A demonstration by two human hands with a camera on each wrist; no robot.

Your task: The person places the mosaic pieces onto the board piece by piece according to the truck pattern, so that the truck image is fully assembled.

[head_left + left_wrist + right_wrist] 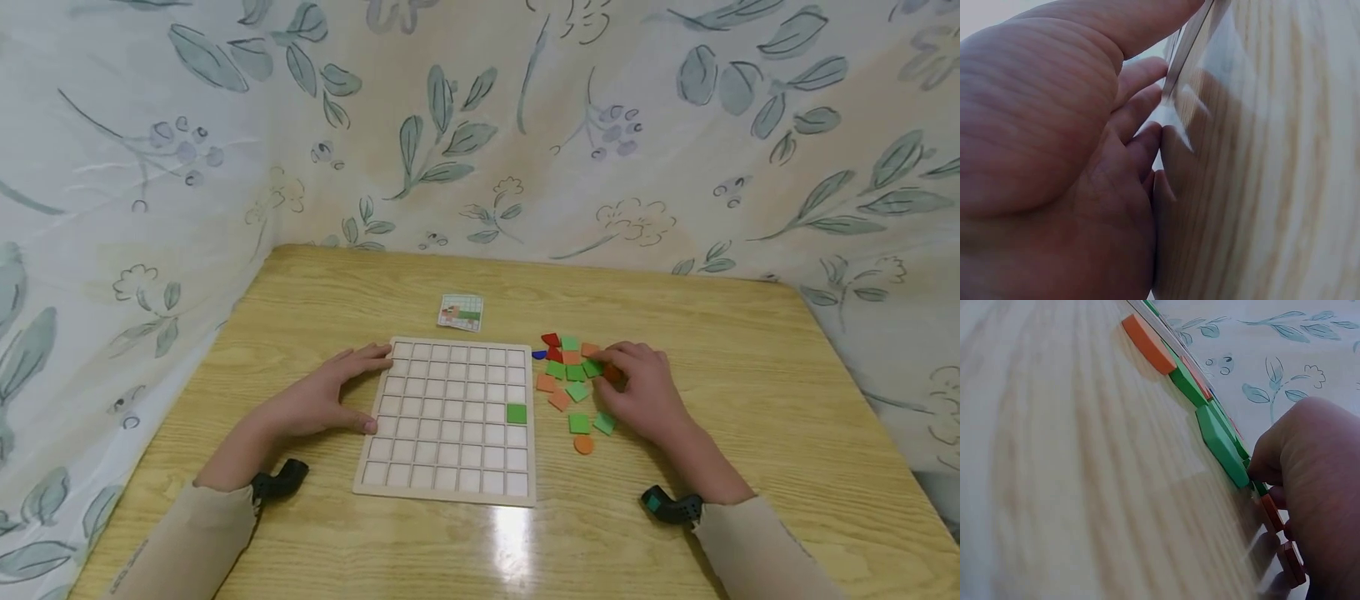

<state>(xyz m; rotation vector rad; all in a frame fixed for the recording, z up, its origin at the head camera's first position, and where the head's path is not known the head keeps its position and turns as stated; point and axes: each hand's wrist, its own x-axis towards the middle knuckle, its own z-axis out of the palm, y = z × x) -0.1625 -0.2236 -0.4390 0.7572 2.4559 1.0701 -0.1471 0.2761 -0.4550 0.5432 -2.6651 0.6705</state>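
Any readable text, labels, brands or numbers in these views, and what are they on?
No text can be read in any view.
Small card beyond the grid board: only a grid pattern with coloured squares; any print is too small to tell.
Left sleeve: a faint mark near its lower edge, too blurred to read.
Coloured tiles by the right hand: plain, no markings.
Left hand rests at the board's edge.

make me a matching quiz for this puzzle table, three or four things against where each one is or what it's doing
Things:
1. green tile
2. pattern card
3. left hand
4. orange round piece

Places or states:
A. behind the grid board, nearer the wall
B. on the table, nearest the person of the loose pieces
C. in a cell of the board's right column
D. resting against the board's left edge

Pairs: 1-C, 2-A, 3-D, 4-B
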